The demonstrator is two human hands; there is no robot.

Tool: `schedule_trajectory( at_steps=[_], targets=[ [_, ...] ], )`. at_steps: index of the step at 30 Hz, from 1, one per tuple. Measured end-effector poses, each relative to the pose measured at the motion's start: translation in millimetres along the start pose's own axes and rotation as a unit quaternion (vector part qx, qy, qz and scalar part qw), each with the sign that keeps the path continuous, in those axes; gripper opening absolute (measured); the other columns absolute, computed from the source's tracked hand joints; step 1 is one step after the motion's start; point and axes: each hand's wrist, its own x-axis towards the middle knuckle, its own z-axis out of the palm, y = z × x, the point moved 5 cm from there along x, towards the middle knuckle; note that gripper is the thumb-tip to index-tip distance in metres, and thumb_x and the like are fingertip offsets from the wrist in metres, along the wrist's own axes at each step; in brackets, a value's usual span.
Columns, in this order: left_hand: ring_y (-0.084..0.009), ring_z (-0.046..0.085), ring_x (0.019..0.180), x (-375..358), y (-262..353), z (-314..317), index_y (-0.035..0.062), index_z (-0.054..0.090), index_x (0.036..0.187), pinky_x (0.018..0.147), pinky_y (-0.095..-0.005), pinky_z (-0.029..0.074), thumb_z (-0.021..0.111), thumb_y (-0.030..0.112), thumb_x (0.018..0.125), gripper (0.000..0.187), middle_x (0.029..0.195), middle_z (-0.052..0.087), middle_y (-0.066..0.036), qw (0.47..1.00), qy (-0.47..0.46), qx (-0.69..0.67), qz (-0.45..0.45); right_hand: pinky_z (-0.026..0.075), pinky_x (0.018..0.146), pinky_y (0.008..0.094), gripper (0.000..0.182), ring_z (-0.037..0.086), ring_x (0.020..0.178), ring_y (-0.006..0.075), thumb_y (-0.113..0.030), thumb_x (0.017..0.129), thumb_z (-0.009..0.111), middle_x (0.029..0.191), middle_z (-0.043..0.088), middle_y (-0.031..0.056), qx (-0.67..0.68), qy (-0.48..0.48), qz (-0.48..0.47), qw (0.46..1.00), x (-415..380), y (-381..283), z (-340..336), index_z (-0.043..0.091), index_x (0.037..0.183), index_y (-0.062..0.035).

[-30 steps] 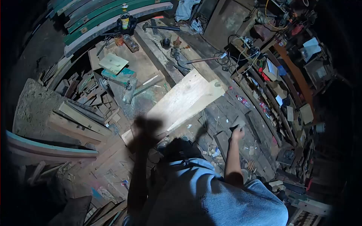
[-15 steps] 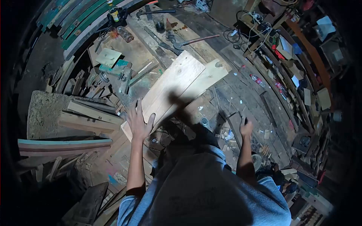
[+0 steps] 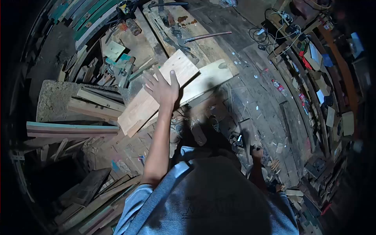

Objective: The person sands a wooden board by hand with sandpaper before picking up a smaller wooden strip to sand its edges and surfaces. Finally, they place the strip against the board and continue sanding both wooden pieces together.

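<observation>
My left hand [image 3: 162,92] lies flat with fingers spread on a short, pale wooden board [image 3: 181,67]. That board rests slantwise across a second pale plank [image 3: 207,78], whose right end sticks out beyond it. Down at my right side, my right hand [image 3: 257,152] hangs in shadow, away from the boards. Its fingers look curled closed, and anything inside them is too dark to name. Beyond the boards, a hammer [image 3: 207,36] with a long handle lies on the workbench.
Another hammer [image 3: 168,4] and a glass jar [image 3: 134,27] stand farther back. At left are stacked wood pieces [image 3: 98,102] and painted planks [image 3: 72,129]. Cables [image 3: 288,35] hang at right, and a plastic bottle [image 3: 277,84] lies on the wooden floor.
My left hand has moved from the board's near left edge onto its middle. The upper board has slid toward me and left, baring more of the lower plank. My right hand is lower.
</observation>
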Motion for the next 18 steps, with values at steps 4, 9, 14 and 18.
schedule_trajectory(
  at_steps=[4,9,14,18],
  targets=[
    [-0.0573,-0.007,0.172,2,35,16,0.0016,0.019,0.182,0.136,-0.0712,-0.002,0.052,0.073,0.108,0.108,0.185,0.001,-0.040,1.000,-0.008,0.013,0.027,0.056,0.070,0.0437,0.039,0.071,0.075,0.0234,-0.032,0.108,0.077,0.084,0.077,0.0130,0.068,-0.087,-0.033,0.993,41,-58,-19,0.074,0.113,0.0065],
    [-0.0575,-0.002,0.173,-5,32,8,0.0048,0.019,0.183,0.137,-0.0695,0.001,0.065,0.077,0.100,0.119,0.185,0.002,-0.041,0.995,-0.023,0.039,0.084,0.051,0.060,0.0367,0.024,0.065,0.071,0.0136,-0.026,0.108,0.073,0.081,0.069,0.0039,0.112,-0.085,-0.285,0.948,89,-78,-11,0.072,0.100,-0.0031],
    [-0.0562,0.009,0.173,-31,-17,-16,0.0097,0.025,0.182,0.137,-0.0638,0.017,0.077,0.063,0.101,0.110,0.184,0.009,-0.040,0.976,-0.032,0.093,0.194,0.053,0.060,0.0341,0.012,0.065,0.071,0.0141,-0.018,0.105,0.072,0.080,0.066,-0.0006,0.165,-0.076,-0.419,0.889,122,-63,19,0.072,0.097,-0.0084],
    [-0.0576,0.023,0.169,-71,-68,-43,0.0042,0.031,0.179,0.137,-0.0604,0.023,0.084,0.048,0.099,0.105,0.182,0.019,-0.042,0.979,-0.025,0.084,0.186,0.051,0.059,0.0317,0.018,0.064,0.067,0.0128,-0.021,0.108,0.071,0.078,0.066,-0.0011,0.239,-0.151,-0.312,0.907,123,-48,38,0.072,0.094,-0.0097]
  ],
)
